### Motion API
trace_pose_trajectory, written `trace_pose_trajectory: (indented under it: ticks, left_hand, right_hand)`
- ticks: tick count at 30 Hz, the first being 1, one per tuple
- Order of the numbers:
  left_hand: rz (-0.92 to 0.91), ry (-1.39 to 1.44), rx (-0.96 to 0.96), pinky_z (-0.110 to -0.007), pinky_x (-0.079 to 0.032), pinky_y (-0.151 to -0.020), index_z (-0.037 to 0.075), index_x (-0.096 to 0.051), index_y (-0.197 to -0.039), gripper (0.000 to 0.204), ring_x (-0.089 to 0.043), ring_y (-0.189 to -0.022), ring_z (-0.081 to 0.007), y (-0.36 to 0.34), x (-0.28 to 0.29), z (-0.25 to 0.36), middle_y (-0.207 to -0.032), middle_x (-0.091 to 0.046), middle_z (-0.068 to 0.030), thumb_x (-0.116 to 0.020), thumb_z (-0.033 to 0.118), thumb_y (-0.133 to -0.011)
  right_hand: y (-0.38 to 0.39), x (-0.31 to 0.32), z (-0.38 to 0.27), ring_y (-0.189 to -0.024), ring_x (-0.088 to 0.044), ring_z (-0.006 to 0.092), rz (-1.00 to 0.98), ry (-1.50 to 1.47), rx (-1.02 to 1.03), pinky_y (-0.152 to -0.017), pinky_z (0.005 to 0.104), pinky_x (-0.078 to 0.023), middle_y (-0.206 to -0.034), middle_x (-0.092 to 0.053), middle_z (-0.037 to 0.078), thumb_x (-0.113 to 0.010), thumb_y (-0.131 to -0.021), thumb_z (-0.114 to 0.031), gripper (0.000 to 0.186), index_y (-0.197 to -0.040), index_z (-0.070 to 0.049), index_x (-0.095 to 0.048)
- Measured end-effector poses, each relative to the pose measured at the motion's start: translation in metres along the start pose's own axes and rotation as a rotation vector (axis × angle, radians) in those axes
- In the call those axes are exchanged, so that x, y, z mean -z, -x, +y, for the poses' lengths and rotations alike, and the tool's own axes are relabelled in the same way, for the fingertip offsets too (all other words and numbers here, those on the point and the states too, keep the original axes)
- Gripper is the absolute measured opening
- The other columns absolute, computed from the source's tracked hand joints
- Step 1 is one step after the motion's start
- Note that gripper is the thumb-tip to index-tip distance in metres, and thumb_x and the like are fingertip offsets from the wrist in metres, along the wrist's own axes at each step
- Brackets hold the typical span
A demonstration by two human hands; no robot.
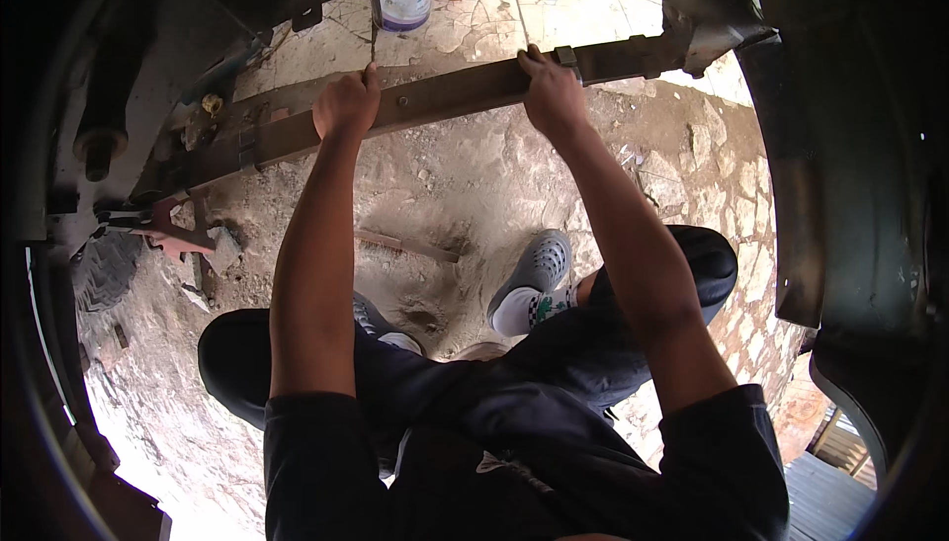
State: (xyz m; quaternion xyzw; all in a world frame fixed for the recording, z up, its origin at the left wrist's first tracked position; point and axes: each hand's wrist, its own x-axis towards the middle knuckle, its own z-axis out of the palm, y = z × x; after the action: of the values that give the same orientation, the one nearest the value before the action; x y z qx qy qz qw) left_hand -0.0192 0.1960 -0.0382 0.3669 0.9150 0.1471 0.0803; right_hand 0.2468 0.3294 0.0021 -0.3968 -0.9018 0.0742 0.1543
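A long brown metal bar (450,91) runs across the upper middle under a dark vehicle underside, with a small round bolt head between my hands. My left hand (344,106) is closed on the bar left of that bolt head, thumb side up. My right hand (552,96) grips the bar farther right, just left of a square clamp (565,59), its thumb raised over the top. The undersides of both hands' fingers are hidden behind the bar and palms.
A paint bucket (401,7) stands beyond the bar. At left are a hanging dark cylinder (104,116), a red metal piece (178,235) and a tyre (104,274). A flat stick (415,245) lies by my grey clog (534,274). Dark panels (830,225) border the right.
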Motion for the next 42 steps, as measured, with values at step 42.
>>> trace_pose_trajectory:
  ticks: [42]
  left_hand:
    - [0.023, -0.026, 0.033, -0.047, -0.056, -0.088, 0.016, -0.076, -0.108, 0.051, -0.071, -0.098, -0.0363, -0.002, 0.004, -0.001, -0.101, -0.074, -0.0165, -0.045, 0.055, -0.098]
  right_hand:
    - [0.048, -0.011, -0.028, -0.098, -0.068, 0.0421, 0.011, -0.142, 0.0, -0.089, 0.0479, -0.056, -0.148, -0.048, 0.017, -0.048, -0.08, 0.007, 0.058, -0.137, -0.004, -0.057]
